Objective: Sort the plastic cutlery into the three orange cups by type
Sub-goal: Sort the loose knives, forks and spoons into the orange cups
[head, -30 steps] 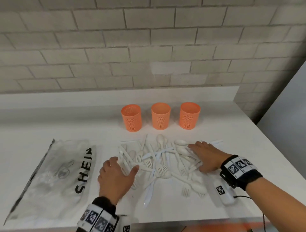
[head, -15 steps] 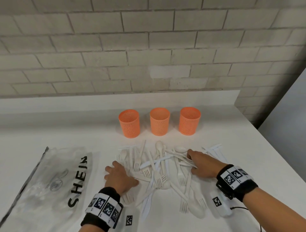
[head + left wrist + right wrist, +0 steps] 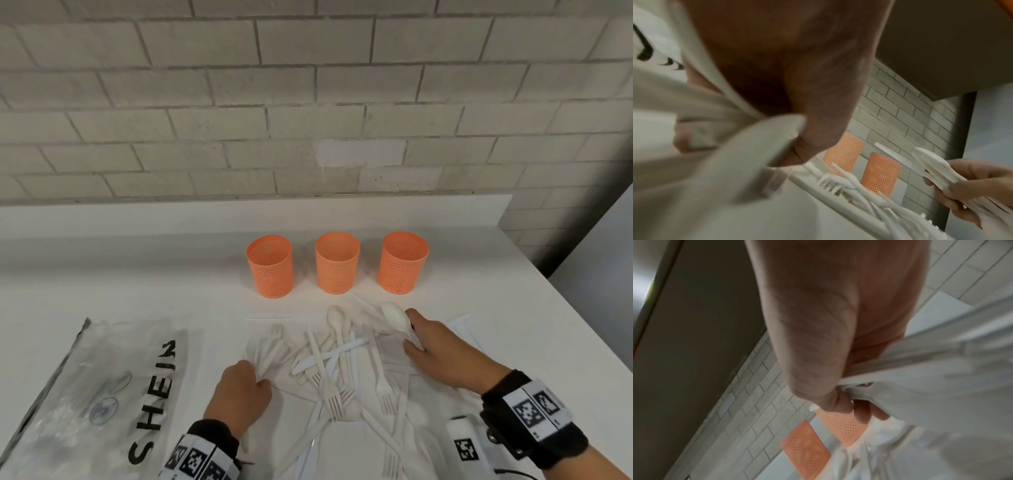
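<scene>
White counter [image 3: 137,281]: bearing three orange cups [image 3: 337,263] standing in a row, a loose cutlery heap [image 3: 342,370] lying before them, a clear printed bag [image 3: 102,394] lying leftward.

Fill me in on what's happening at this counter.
A person is sorting a pile of white plastic cutlery on a white counter. The right hand grips a bunch of spoons, the left hand grips several pieces at the pile's left edge. The three orange cups behind the pile look empty. A clear SHEIN bag lies to the left.
</scene>
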